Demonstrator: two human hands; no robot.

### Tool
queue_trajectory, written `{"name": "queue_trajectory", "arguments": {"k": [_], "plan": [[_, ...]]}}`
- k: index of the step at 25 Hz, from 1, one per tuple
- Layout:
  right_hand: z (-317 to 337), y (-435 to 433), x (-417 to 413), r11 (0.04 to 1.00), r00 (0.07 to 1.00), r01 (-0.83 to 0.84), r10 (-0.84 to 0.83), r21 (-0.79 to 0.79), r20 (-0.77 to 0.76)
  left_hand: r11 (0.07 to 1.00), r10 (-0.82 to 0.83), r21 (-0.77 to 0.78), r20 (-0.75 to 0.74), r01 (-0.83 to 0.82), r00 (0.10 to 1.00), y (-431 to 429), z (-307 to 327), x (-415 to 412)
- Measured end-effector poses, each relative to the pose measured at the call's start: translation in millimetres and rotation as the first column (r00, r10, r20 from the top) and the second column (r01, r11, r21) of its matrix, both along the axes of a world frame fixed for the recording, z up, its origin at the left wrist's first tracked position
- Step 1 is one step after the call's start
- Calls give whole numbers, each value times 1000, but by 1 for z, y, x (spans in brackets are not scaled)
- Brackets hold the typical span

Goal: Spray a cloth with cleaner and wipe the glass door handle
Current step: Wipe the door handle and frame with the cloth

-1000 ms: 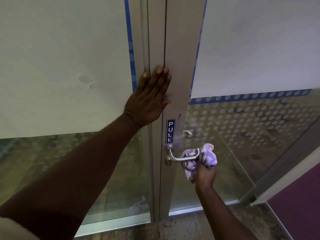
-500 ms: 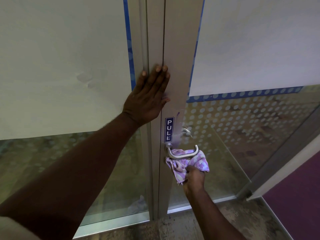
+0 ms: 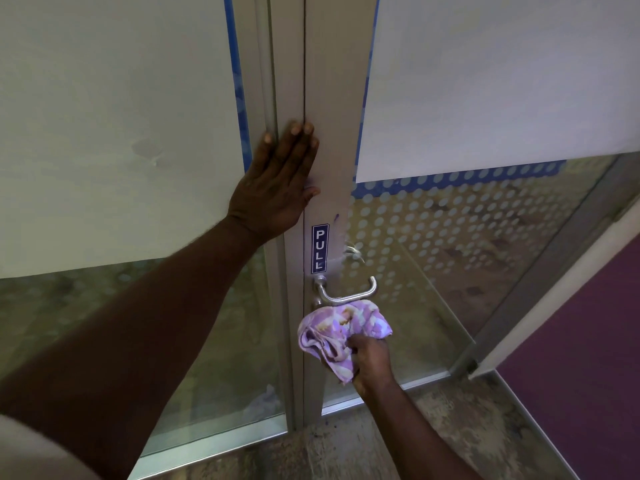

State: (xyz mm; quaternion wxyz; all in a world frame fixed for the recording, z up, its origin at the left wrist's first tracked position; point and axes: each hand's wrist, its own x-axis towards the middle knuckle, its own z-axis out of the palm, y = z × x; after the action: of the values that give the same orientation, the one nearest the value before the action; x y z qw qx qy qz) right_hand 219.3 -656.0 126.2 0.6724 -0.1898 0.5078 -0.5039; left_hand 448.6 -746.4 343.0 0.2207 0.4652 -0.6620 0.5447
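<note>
A silver lever door handle (image 3: 349, 293) sticks out from the grey metal door frame (image 3: 332, 98), just under a blue PULL sticker (image 3: 320, 248). My right hand (image 3: 370, 358) grips a crumpled purple and white cloth (image 3: 341, 332) from below, and the cloth's top edge touches the underside of the handle. My left hand (image 3: 277, 187) presses flat with straight fingers on the frame, across the seam between the two doors, above the sticker. No spray bottle is in view.
Frosted white film covers the upper glass on both doors, with a dotted pattern on the right pane (image 3: 467, 237). A second handle (image 3: 354, 252) shows through the glass. A purple wall (image 3: 581, 358) stands at the right. Speckled floor lies below.
My right hand has drawn the cloth from the handle's right end to its middle and then down beneath the bar. My left hand stays pressed on the frame.
</note>
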Motion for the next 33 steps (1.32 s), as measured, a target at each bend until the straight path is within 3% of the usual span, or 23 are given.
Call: {"name": "queue_trajectory", "arguments": {"k": [5, 10, 13, 16, 22, 26, 30, 32, 33], "plan": [[43, 16, -11, 984, 998, -68, 65, -164, -22, 982, -32, 182, -103, 51, 994, 18, 5, -4], [94, 28, -23, 938, 991, -82, 41, -336, -126, 861, -17, 457, -410, 222, 912, 75, -9, -59], [118, 34, -30, 894, 988, -123, 67, -430, -142, 698, 98, 537, -726, 474, 680, 110, -28, -104], [134, 37, -38, 836, 991, -136, 113, -532, -75, 546, 204, 456, -886, 703, 416, 135, -29, -134], [148, 45, -54, 809, 993, -114, 74, -577, -92, 633, 207, 360, -932, 685, 298, 141, -11, -148], [163, 42, -70, 850, 999, 11, 17, -527, 47, 640, 227, 151, -974, 753, 3, 141, 3, -141], [170, 34, -85, 899, 989, 63, 2, -432, 149, 728, 233, 58, -958, 684, -166, 142, 19, -121], [173, 32, -91, 918, 982, 13, 63, -396, 177, 748, 261, 93, -952, 657, -161, 142, 24, -112], [174, 32, -93, 920, 978, -11, 92, -392, 189, 748, 273, 135, -955, 650, -116, 142, 25, -108]]}}
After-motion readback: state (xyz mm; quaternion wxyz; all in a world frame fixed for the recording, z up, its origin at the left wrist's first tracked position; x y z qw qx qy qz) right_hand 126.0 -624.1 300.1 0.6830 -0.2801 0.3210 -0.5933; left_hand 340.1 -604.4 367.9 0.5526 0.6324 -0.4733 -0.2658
